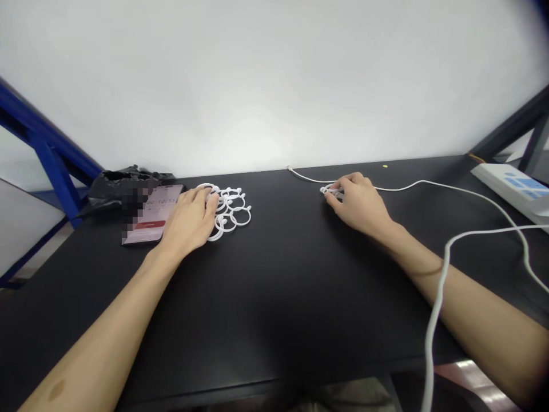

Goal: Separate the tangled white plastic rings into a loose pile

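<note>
My left hand (pixel 191 220) lies palm down on a black table (pixel 274 297), its fingertips resting on a pile of several white plastic rings (pixel 231 210). It covers the pile's left part, and I cannot tell whether it grips a ring. My right hand (pixel 355 201) is farther right, with its fingers curled over a small white ring-like piece (pixel 329 190) pressed to the table. A white cable (pixel 412 186) passes just behind that hand.
A phone (pixel 156 220) with a lit screen lies left of my left hand, with a crumpled black bag (pixel 115 183) behind it. A white power strip (pixel 514 189) sits at the right edge. A second white cable (pixel 441 274) crosses my right forearm. Behind the table is a white wall.
</note>
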A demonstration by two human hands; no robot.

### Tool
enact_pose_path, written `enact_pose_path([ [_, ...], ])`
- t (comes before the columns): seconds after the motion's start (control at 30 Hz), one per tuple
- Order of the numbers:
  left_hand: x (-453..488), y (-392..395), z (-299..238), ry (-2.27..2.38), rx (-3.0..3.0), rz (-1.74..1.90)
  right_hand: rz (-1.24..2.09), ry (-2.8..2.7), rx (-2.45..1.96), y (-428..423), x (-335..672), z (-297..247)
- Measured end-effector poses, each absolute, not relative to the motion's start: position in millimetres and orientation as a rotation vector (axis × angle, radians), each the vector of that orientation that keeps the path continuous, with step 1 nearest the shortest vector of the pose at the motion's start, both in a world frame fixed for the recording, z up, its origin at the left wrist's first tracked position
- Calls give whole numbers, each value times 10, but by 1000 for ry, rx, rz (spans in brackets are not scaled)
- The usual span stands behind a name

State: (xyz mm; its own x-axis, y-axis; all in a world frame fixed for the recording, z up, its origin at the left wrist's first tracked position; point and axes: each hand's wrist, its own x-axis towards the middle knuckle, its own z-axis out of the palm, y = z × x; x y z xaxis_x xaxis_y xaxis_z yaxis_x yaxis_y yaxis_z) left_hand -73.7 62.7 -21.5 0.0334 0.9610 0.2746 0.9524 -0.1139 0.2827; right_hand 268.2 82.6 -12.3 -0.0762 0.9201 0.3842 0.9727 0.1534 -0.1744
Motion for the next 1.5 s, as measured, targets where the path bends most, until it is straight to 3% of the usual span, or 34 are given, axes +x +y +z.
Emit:
enact_pose_path([
  [0.23,-706,615,-164,2072,2386,691,-251,-2041,-1709,821,2646,-81],
  [0.4,-546,519,-59,1944,2496,892,-278,-2035,-1414,753,2503,-6],
  [0.57,-162,285,2,1557,2582,942,-86,-2055,-1084,534,2305,52],
  [0.8,200,52,60,1256,2166,907,331,-2029,-967,345,2167,27],
  [1.17,185,46,82,1320,2045,843,385,-2150,-853,318,2209,36],
  [1.5,167,96,-25,1125,2449,1011,474,-2203,-827,307,2187,14],
])
